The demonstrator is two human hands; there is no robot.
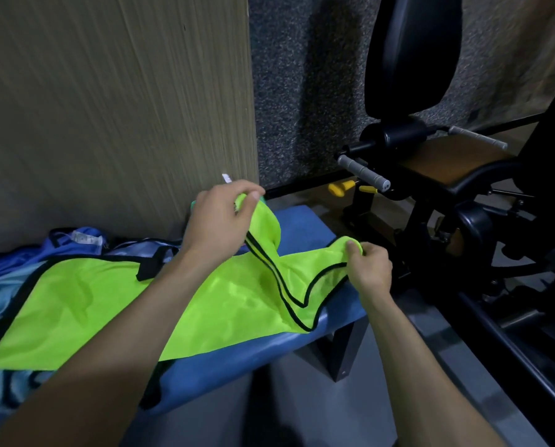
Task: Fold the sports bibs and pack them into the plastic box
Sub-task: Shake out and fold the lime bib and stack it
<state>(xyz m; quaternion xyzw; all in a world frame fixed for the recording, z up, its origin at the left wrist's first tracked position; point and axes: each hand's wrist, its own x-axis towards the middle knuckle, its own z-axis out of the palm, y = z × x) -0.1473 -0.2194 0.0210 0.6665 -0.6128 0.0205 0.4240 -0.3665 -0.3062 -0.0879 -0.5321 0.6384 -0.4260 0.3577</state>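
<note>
A neon-yellow mesh sports bib with black trim (114, 304) lies spread along a blue padded bench (237, 366). The left hand (219, 221) pinches 1 shoulder strap, lifted; the right hand (369, 269) pinches the other. Blue bibs (18, 275) lie bunched beneath, 1 with a white label (85, 237), its writing unreadable. A black gym machine (431, 175) stands near.

Both hands pinch cloth, left hand (219, 217) raised, right hand (368, 269) lower.

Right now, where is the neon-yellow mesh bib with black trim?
The neon-yellow mesh bib lies spread on the blue padded bench, over blue bibs; left hand and right hand pinch its shoulder straps.
</note>
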